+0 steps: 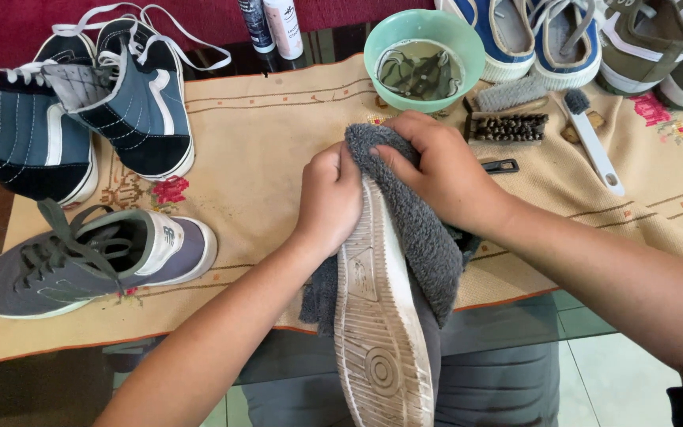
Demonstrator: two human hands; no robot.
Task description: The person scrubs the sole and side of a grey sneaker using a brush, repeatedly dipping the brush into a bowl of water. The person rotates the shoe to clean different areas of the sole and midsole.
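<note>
Above the beige cloth (262, 142), an upturned shoe (377, 332) is gripped by the left hand (330, 198) while a grey towel (420, 221) is pressed on its toe by the right hand (444, 170); the sole looks grimy yet.

Cloth (428, 229): dark grey, fluffy pile.
Shoe (377, 332) in hands: off-white sole, dirtied grey-brown, ribbed tread w/ concentric ring pattern nr heel.
Mat (262, 142): beige/tan, thin orange border line, pink-red embroidered flowers at corners.
Table (586, 356): pale green glass top.
Grey sneaker (88, 261): grey upper, white sidewall, dark olive laces, white tongue patch.
High-tops (73, 111): navy + black panels, white side stripe, white laces, white soles.
Bowl (424, 59): mint green, murky water inside.
Blue sneakers (527, 35): bright blue, white soles.
Olive sneakers (658, 47): olive-green, white stripe.
Brush (507, 126): dark bristles, brown wood back.
Small brush (594, 142): white handle, dark head.
Bottles (272, 25): one black, one white.
</note>
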